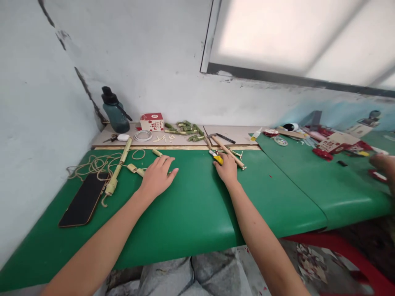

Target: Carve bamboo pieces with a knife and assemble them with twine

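My left hand rests palm down over the green table, its thumb apart from the fingers. Short bamboo pieces lie beside and partly under it, another just beyond the fingertips. My right hand is closed around a yellow utility knife whose pale end points up and left; part of it is hidden by the fingers. Against that hand lies a hammer with a wooden handle. Small light pegs are scattered there. Left, bamboo sections are threaded on a cord.
A phone lies at left. Along the wall are a water bottle, a red-and-white box, a white cable, green bamboo pieces and a black pen. Another person's hand is at far right, near clutter.
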### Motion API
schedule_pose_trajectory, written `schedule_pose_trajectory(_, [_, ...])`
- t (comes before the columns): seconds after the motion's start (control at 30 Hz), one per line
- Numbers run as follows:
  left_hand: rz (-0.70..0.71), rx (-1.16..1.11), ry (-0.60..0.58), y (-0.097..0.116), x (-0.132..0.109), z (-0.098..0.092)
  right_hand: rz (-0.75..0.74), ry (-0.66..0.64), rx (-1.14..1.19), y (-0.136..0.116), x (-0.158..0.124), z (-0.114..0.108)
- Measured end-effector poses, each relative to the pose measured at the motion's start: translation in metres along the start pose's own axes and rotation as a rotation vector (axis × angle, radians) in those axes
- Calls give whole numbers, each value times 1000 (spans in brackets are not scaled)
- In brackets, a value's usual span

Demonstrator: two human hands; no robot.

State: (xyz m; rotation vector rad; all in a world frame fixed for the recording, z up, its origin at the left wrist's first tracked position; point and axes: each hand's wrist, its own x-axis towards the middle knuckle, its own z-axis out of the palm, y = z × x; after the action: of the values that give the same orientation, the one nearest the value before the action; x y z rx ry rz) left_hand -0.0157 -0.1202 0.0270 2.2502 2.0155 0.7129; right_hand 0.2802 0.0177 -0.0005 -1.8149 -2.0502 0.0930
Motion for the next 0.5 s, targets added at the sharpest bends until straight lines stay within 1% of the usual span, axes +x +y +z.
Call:
schedule_pose_trajectory(0.07, [-45,-10,0,0,-4,-4,7,-4,-35,-2,1,0])
schedule_pose_trajectory(0.23, [-107,9,-143,3,-2,-8,-40,-49,-38,-9,-4,-2])
schedule_pose_trajectory(0.37, [-148,57,-223,7,-2,-7,-87,-65,17,-7,-8,-2])
schedule_pose_trajectory(0.5, [-151,137,-301,12,-6,-8,-143,-59,53,-5,-9,0])
